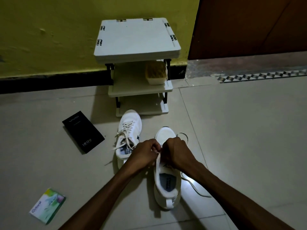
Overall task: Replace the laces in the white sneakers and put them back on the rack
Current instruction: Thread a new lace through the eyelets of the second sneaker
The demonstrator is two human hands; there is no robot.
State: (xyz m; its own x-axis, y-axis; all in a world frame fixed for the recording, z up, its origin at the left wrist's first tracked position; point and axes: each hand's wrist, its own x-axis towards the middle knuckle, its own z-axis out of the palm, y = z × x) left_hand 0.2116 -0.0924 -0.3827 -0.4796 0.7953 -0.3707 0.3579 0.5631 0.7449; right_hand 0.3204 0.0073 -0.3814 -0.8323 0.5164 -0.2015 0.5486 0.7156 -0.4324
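Note:
Two white sneakers stand on the tiled floor, toes toward the white rack (pixel 141 90). The left sneaker (pixel 128 133) is laced, its lace ends loose. The right sneaker (pixel 167 180) is nearer to me. My left hand (pixel 144 153) and my right hand (pixel 176 151) are both closed over its lace area, pinching a white lace (pixel 194 186) that trails off to the right on the floor. The eyelets under my hands are hidden.
A shoe brush (pixel 156 73) lies on the rack's middle shelf. A black phone box (pixel 83 131) lies on the floor to the left, and a small green-and-white box (pixel 48 205) at the near left. A yellow wall and a brown door stand behind.

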